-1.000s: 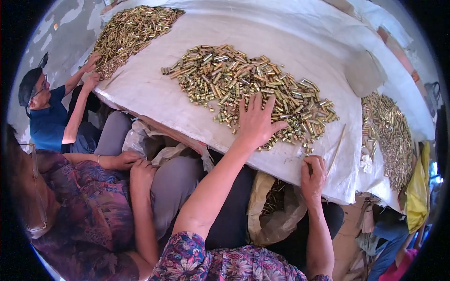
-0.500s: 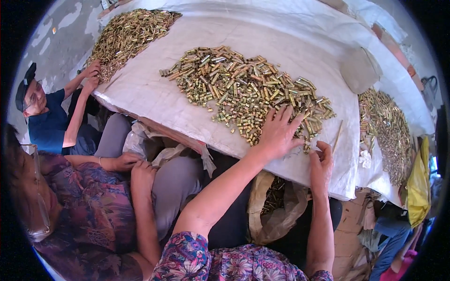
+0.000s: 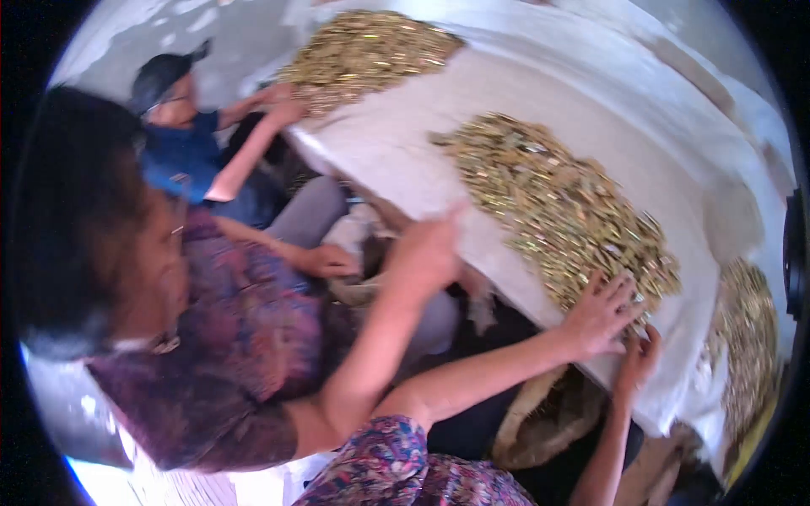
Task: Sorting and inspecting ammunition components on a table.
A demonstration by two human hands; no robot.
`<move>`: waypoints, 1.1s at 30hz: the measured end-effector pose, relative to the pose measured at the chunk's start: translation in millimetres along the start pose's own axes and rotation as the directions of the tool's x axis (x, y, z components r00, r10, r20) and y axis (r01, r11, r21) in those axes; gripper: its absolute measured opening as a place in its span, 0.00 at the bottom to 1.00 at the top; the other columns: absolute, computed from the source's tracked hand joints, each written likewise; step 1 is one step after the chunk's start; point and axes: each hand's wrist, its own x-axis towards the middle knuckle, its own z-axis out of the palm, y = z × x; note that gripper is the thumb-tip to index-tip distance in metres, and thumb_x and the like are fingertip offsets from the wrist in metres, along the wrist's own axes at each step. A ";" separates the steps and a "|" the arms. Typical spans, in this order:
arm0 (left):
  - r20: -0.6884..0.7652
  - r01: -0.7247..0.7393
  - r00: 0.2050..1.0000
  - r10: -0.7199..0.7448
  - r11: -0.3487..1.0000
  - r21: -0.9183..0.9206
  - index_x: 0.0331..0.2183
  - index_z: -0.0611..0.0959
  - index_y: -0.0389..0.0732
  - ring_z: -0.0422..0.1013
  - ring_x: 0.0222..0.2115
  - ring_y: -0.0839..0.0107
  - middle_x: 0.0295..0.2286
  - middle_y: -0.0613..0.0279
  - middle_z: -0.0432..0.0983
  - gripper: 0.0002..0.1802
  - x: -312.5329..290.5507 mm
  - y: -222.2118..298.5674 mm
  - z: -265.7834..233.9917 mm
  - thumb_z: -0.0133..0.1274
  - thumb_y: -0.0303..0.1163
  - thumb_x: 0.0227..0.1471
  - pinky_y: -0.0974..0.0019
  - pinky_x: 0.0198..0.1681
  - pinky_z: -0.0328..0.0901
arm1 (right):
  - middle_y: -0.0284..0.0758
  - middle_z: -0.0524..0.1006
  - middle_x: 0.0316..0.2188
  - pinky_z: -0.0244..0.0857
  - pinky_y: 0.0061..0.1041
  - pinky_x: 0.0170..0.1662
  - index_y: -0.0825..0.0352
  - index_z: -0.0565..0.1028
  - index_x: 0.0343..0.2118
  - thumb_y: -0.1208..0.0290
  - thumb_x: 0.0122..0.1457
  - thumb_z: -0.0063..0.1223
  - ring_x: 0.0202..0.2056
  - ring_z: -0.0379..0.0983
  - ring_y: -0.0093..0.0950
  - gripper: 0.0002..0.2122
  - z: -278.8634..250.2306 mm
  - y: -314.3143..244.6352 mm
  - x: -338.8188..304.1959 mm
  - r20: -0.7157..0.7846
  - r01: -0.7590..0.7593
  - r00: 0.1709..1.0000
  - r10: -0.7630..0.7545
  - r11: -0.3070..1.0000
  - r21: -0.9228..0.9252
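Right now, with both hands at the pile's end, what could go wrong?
Brass-coloured pieces by the left hand and right hand could slip over the near edge of the white sheet, where an open sack sits below. The co-worker's arm looks close to the left forearm; a bump might jog that hand and scatter pieces.

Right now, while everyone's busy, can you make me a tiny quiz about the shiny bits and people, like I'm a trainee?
1. True or false: the camera wearer's left hand is at the middle heap of shiny metal pieces.
2. What colour is the sheet under that heap? A) green B) white C) black
3. Fill in: the person in blue wears a dark ___.

Key: 1 true; 2 B; 3 cap.
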 end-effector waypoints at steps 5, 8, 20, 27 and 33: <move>-0.217 0.321 0.925 -0.311 0.947 0.010 0.60 0.62 0.43 0.49 0.61 0.45 0.59 0.41 0.54 0.45 -23.0 -29.2 -53.2 0.61 0.46 0.44 0.43 0.62 0.45 | 0.35 0.73 0.35 0.64 0.25 0.40 0.70 0.72 0.44 0.77 0.59 0.49 0.35 0.68 0.26 0.11 1.5 16.5 0.2 0.110 0.013 0.994 -0.016 1.000 0.028; -0.284 0.450 0.853 -0.439 0.892 -0.027 0.59 0.61 0.39 0.50 0.60 0.43 0.57 0.39 0.56 0.42 -33.4 -44.8 -61.6 0.58 0.43 0.48 0.46 0.62 0.46 | 0.35 0.72 0.37 0.64 0.26 0.42 0.70 0.72 0.42 0.78 0.58 0.49 0.38 0.67 0.27 0.10 1.1 11.7 -1.3 0.086 0.048 0.995 -0.051 0.998 0.036; -0.493 0.438 0.786 -0.372 0.899 0.021 0.51 0.69 0.38 0.65 0.45 0.50 0.43 0.47 0.68 0.28 -62.7 -72.0 -75.6 0.57 0.29 0.47 0.54 0.48 0.62 | 0.37 0.73 0.37 0.63 0.24 0.42 0.71 0.73 0.32 0.78 0.57 0.51 0.38 0.68 0.27 0.03 5.6 -8.7 2.9 0.081 0.062 0.994 -0.072 0.991 0.116; -0.192 0.570 0.810 -0.554 0.821 0.036 0.32 0.74 0.40 0.72 0.33 0.53 0.28 0.55 0.72 0.10 -72.3 -58.4 -72.2 0.56 0.28 0.46 0.52 0.35 0.67 | 0.35 0.74 0.35 0.62 0.23 0.40 0.71 0.73 0.32 0.78 0.56 0.51 0.36 0.68 0.26 0.03 4.4 -4.7 0.4 0.052 0.023 0.998 -0.029 0.994 0.102; -0.147 0.613 0.790 -0.595 0.759 0.220 0.31 0.76 0.39 0.72 0.34 0.55 0.30 0.54 0.73 0.13 -62.0 -58.2 -63.2 0.60 0.34 0.44 0.53 0.37 0.68 | 0.25 0.70 0.27 0.58 0.16 0.36 0.69 0.73 0.32 0.78 0.58 0.49 0.29 0.62 0.16 0.02 1.6 -10.8 -1.4 0.050 0.051 0.997 -0.054 0.997 0.060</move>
